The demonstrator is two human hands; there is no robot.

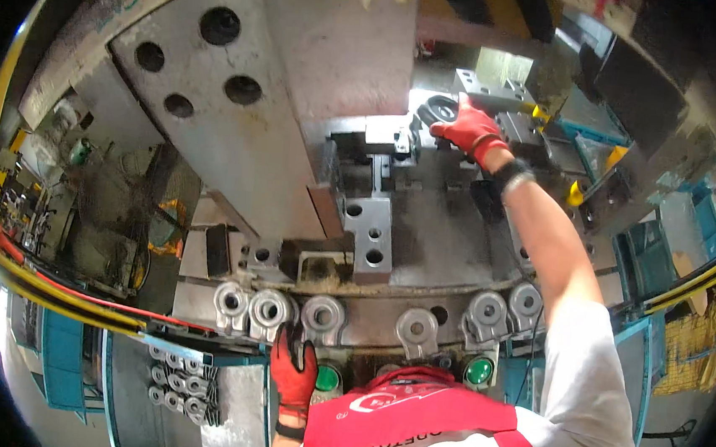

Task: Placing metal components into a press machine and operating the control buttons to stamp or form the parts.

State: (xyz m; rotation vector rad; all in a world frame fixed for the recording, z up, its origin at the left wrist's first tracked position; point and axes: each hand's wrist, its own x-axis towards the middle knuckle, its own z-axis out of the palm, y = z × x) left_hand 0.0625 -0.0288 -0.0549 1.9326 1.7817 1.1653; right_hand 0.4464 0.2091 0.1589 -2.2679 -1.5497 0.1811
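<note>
My right hand [473, 135], in a red glove, reaches far forward into the machine. Its fingers are closed on a dark ring-shaped metal part [439, 109] beside the steel fixture blocks. My left hand [294, 373], gloved in red with dark fingertips, is low at the machine's front edge, holding nothing that I can see. Its fingers are apart, just below a grey ring-shaped metal part [270, 310]; whether they touch it I cannot tell. More such parts line the ledge, including one ring-shaped part [323, 315] to its right and another [416, 329] farther along.
A massive steel block [246, 147] with holes stands left of my right arm. Green push buttons [478, 370] sit below the ledge. Several ring-shaped parts lie on a metal table [234, 407] at the lower left. Yellow fittings [576, 193] stick out right of the fixture.
</note>
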